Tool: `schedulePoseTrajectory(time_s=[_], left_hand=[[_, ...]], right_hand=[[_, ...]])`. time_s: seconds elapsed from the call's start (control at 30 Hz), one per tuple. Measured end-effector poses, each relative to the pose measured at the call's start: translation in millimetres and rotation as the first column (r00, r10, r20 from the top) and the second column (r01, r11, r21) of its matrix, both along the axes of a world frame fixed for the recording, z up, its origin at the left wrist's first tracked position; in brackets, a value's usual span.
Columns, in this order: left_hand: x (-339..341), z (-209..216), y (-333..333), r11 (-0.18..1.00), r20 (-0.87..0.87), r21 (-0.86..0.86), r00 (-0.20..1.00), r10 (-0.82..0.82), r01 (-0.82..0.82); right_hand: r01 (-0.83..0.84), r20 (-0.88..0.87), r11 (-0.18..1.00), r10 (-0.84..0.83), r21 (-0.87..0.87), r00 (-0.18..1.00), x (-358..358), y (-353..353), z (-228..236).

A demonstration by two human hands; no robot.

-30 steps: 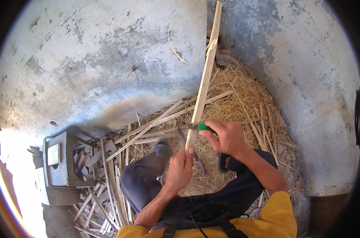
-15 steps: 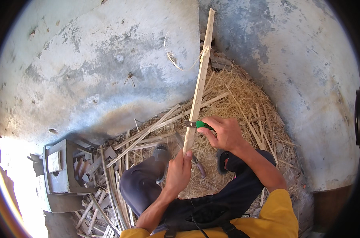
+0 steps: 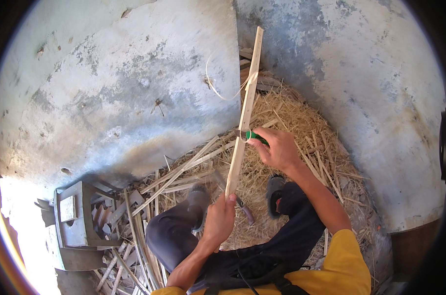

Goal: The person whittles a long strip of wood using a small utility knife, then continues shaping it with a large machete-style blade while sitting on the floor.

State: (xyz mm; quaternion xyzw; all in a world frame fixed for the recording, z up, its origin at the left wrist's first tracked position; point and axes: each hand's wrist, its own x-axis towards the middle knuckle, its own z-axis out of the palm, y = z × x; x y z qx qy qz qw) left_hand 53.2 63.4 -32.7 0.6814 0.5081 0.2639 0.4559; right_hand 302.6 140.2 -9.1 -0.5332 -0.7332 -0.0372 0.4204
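A long pale strip of split wood or bamboo (image 3: 238,160) slants up and away from me. Its near end is in my left hand (image 3: 220,219), fingers wrapped round it. My right hand (image 3: 281,150) grips a green-handled knife (image 3: 258,138), whose short dark blade lies across the strip about halfway along. A small curl of shaving shows by the blade. Farther up, a thin peeled sliver (image 3: 224,98) loops off the strip's left edge. On the ground between my feet, partly behind the strip, lies another knife with a brownish handle (image 3: 247,214).
Fine shavings (image 3: 301,123) heap in the corner between two stained walls (image 3: 110,78). Loose wooden strips (image 3: 183,167) lie to the left. A grey box-like frame (image 3: 88,216) stands at the left near bright light. My feet (image 3: 276,196) flank the work.
The green knife and my right hand have slid away from me along the strip. The strip's far end sits somewhat lower in view. My left hand keeps its hold.
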Motion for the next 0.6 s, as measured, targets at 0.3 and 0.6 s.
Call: schedulePoseTrajectory(time_s=[0.3, 0.6], left_hand=[[-11.6, 7.8, -18.6, 0.999, -0.063, -0.016, 0.997, -0.051, 0.050], [-36.8, -18.6, -55.4, 0.998, -0.058, -0.006, 0.996, -0.066, 0.066]], right_hand=[[0.121, 0.018, 0.989, -0.120, -0.082, 0.993, 25.9, 18.7, 0.8], [0.241, 0.074, 0.953, -0.231, -0.182, 0.970, 50.9, 33.4, -6.4]])
